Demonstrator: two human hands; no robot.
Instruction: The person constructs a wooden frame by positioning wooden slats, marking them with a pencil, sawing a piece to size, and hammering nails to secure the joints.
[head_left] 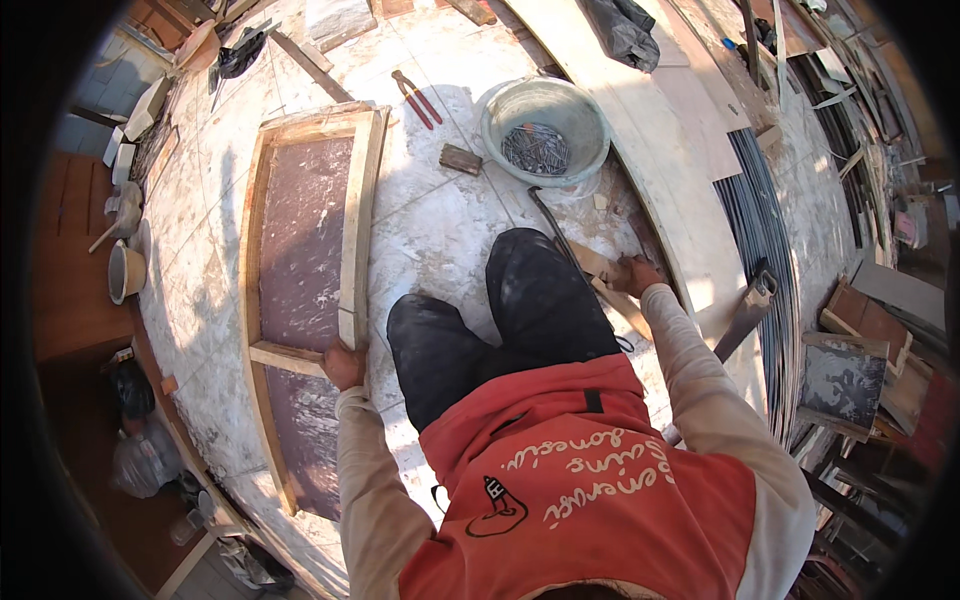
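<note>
My left hand (345, 366) is closed on the near right rail of a wooden frame (357, 215) with a brown panel in it, beside the joint of its crossbar (287, 357). On my right, my right hand (637, 277) has its fingers bent around the end of a short piece of wood (595, 262); the grip is partly hidden. A second wooden strip (625, 309) lies just below that hand. Between my right knee and the hand runs a dark crowbar (558, 232). A round grey basin (490, 125) with many nails (537, 148) stands ahead.
Red-handled pincers (417, 102) and a small wood block (461, 158) lie on the dusty tiled floor. To the right are a long pale board (660, 130), a handsaw (750, 308) and a bundle of dark metal strips (757, 220). Scrap wood and a bucket (126, 272) line the sides.
</note>
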